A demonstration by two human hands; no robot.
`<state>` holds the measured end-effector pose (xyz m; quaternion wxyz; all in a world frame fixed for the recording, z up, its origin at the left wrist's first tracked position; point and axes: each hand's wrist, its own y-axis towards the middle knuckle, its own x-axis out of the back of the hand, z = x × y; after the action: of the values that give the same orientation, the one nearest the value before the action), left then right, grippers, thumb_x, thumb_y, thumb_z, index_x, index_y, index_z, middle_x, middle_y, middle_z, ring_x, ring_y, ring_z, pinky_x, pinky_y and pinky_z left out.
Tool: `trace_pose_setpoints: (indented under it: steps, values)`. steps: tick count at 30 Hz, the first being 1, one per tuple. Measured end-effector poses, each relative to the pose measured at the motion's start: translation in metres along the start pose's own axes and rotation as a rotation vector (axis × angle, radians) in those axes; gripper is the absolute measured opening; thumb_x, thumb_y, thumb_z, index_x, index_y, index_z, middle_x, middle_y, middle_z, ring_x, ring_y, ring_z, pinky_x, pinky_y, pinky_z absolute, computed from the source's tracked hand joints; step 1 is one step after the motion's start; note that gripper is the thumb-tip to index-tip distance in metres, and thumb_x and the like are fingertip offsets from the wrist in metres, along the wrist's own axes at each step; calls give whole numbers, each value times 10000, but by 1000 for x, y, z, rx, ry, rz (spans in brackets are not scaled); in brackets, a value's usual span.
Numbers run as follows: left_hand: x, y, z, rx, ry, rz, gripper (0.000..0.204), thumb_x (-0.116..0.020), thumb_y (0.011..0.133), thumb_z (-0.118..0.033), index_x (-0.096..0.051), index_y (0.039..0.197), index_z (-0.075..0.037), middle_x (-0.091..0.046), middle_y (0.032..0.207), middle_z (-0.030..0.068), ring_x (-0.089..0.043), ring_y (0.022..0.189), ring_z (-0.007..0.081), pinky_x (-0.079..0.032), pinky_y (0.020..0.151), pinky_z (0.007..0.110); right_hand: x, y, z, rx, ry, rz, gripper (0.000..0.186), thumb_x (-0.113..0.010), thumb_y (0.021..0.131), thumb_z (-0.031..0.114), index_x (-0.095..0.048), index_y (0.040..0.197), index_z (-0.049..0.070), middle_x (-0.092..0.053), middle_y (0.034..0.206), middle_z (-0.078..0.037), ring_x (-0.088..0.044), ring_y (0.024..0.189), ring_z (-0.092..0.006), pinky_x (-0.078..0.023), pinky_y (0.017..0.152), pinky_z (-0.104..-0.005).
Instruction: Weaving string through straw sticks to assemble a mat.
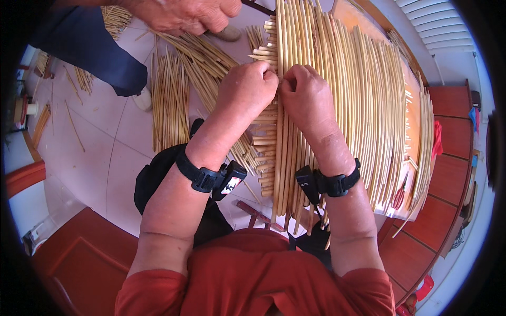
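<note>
A wide panel of pale yellow reed-like stalks, laid side by side, runs away from me over the table, with cross stalks sticking out at its left edge. At this edge my left hand is closed, its fingertips pinched together beside the outermost long stalks. Close by on the right, my right hand rests over the panel, thumb and forefinger also pinched. What lies between the fingers of either hand is too small or hidden to make out. Both wrists carry black straps with small boxes.
Another person's hand and dark trouser leg are at the upper left. Loose stalks lie in piles on the tiled floor. Red-handled scissors lie on the table's right side, near red cabinets. A red-brown chair stands lower left.
</note>
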<state>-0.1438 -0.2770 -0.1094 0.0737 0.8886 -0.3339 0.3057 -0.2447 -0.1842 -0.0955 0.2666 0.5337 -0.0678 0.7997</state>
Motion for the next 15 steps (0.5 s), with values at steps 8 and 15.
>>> trace_pose_setpoints:
  steps: [8,15]
  values:
    - [-1,-1,-1,26,-3,60,197,-637,806,-202,-678,924,-50,-684,805,153,-669,731,262,-512,680,349,1,0,-1,9,13,9,88,-571,805,123,-573,798,36,-599,834,-159,-622,748,-357,-511,671,-456]
    - [-6,2,4,41,46,59,178,-636,796,-182,-676,906,-47,-679,812,158,-666,751,262,-510,697,347,0,0,-3,17,31,7,73,-570,803,117,-579,796,45,-600,833,-147,-623,745,-350,-512,668,-451]
